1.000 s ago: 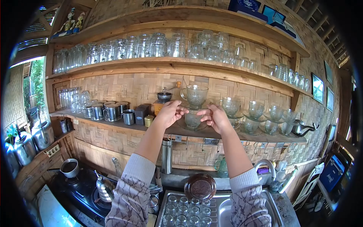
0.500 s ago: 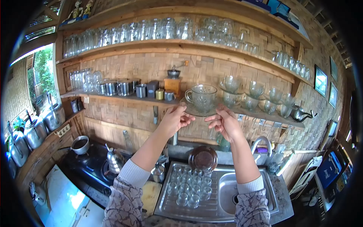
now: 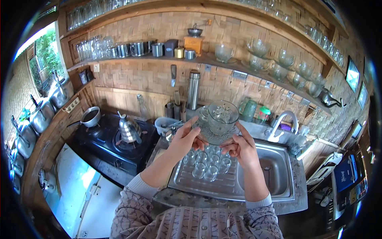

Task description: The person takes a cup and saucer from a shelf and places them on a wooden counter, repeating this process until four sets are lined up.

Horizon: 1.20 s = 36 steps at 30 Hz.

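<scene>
A clear glass cup (image 3: pixel 223 119) with a side handle stands on a glass saucer (image 3: pixel 211 136) held above the drainboard. My left hand (image 3: pixel 184 139) grips the saucer's left edge, fingers wrapped under it. On the right edge, my right hand (image 3: pixel 242 146) pinches the same saucer with thumb and fingers. Beneath them, several small glasses (image 3: pixel 205 167) stand on the steel drainboard (image 3: pixel 185 181), beside the sink basin (image 3: pixel 274 171). More glass cups (image 3: pixel 258 47) are stacked on the shelf (image 3: pixel 159 60) above, with a single glass cup (image 3: pixel 224 52) at their left.
To the left are a black stove (image 3: pixel 103 139) with a kettle (image 3: pixel 129 129) and a pot (image 3: pixel 90 116). A steel flask (image 3: pixel 193 91), a green glass mug (image 3: pixel 249 110) and a faucet (image 3: pixel 283 123) stand behind the hands. A white surface (image 3: pixel 75 191) is at lower left.
Both hands have lowered the saucer and cup from shelf height to above the drainboard. The view has tilted down. The brown plate seen earlier behind the small glasses no longer shows.
</scene>
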Each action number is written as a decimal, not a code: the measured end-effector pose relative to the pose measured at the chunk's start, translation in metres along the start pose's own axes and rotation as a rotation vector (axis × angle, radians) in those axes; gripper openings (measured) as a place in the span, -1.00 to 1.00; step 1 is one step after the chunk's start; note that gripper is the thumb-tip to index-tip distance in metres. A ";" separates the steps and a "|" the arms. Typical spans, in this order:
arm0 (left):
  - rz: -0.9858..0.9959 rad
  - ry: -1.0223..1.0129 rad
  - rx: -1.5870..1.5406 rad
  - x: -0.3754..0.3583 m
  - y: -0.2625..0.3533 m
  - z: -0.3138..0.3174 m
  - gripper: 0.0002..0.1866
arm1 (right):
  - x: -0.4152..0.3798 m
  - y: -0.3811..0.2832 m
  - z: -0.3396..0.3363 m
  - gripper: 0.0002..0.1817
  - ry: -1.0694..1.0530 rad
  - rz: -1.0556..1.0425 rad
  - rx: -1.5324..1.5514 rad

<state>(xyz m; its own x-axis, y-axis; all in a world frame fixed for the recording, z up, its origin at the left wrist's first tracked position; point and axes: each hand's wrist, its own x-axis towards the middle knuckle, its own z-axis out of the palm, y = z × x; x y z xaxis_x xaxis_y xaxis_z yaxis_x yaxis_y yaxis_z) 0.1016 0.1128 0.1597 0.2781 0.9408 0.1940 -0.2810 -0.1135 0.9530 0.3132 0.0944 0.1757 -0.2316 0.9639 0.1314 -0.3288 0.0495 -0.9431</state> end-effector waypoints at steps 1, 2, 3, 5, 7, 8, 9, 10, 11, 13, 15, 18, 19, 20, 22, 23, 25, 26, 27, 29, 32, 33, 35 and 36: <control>-0.033 0.003 -0.017 -0.006 -0.007 -0.002 -0.48 | -0.008 0.006 0.001 -0.40 0.041 0.023 -0.025; -0.048 0.007 -0.020 -0.014 -0.013 -0.002 -0.48 | -0.015 0.013 0.001 -0.40 0.047 0.038 -0.019; -0.060 0.016 -0.028 -0.021 -0.018 0.000 -0.47 | -0.021 0.018 0.001 -0.40 0.048 0.048 -0.044; -0.089 0.008 -0.029 -0.034 -0.027 0.001 -0.45 | -0.034 0.030 0.002 -0.40 0.063 0.065 -0.051; -0.116 0.020 -0.031 -0.048 -0.038 0.000 -0.45 | -0.048 0.042 0.002 -0.40 0.075 0.095 -0.028; -0.130 0.032 -0.029 -0.054 -0.044 0.000 -0.45 | -0.055 0.049 0.002 -0.40 0.077 0.114 -0.008; -0.130 0.035 -0.008 -0.061 -0.049 0.000 -0.45 | -0.061 0.058 0.001 -0.40 0.091 0.134 0.020; -0.140 0.033 -0.011 -0.067 -0.054 0.000 -0.45 | -0.068 0.066 0.001 -0.40 0.099 0.141 0.022; -0.167 0.057 0.002 -0.074 -0.060 0.000 -0.45 | -0.074 0.073 0.001 -0.41 0.092 0.163 0.019; -0.200 0.074 0.019 -0.083 -0.069 0.000 -0.45 | -0.083 0.079 0.001 -0.41 0.092 0.209 0.031; -0.228 0.059 -0.013 -0.089 -0.077 0.001 -0.46 | -0.090 0.084 0.000 -0.41 0.125 0.209 0.010; -0.251 0.054 -0.014 -0.091 -0.081 0.003 -0.46 | -0.096 0.084 0.001 -0.42 0.165 0.193 -0.056; -0.252 0.044 -0.016 -0.091 -0.082 0.004 -0.46 | -0.097 0.083 0.001 -0.42 0.175 0.181 -0.090; -0.249 0.037 -0.036 -0.091 -0.082 0.005 -0.46 | -0.098 0.082 0.002 -0.42 0.187 0.177 -0.091; -0.251 0.015 -0.056 -0.091 -0.082 0.006 -0.46 | -0.100 0.080 0.001 -0.44 0.212 0.191 -0.124; -0.263 0.002 -0.080 -0.091 -0.083 0.007 -0.46 | -0.102 0.080 0.000 -0.44 0.228 0.189 -0.123; -0.282 -0.028 -0.105 -0.090 -0.085 0.007 -0.45 | -0.105 0.079 -0.004 -0.40 0.188 0.239 -0.104; -0.287 -0.047 -0.110 -0.090 -0.087 0.006 -0.45 | -0.107 0.080 -0.005 -0.40 0.206 0.237 -0.104; -0.292 -0.066 -0.115 -0.088 -0.088 0.006 -0.45 | -0.109 0.081 -0.005 -0.42 0.233 0.233 -0.112; -0.317 -0.099 -0.108 -0.086 -0.087 0.007 -0.45 | -0.113 0.081 -0.004 -0.44 0.279 0.222 -0.118; -0.352 -0.174 -0.081 -0.080 -0.086 0.009 -0.46 | -0.120 0.080 -0.003 -0.49 0.366 0.227 -0.115; -0.359 -0.211 -0.066 -0.077 -0.087 0.011 -0.46 | -0.124 0.081 -0.004 -0.51 0.388 0.233 -0.081; -0.368 -0.280 -0.061 -0.072 -0.091 0.016 -0.46 | -0.133 0.080 -0.005 -0.52 0.444 0.237 -0.042; -0.362 -0.322 -0.056 -0.070 -0.094 0.020 -0.46 | -0.139 0.078 -0.005 -0.53 0.474 0.230 -0.058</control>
<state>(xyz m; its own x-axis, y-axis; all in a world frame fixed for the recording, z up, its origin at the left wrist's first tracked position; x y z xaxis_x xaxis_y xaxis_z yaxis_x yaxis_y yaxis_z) 0.1274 0.0514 0.0616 0.6347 0.7690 -0.0765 -0.1608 0.2282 0.9602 0.3243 -0.0340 0.0825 0.1522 0.9634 -0.2206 -0.2638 -0.1755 -0.9485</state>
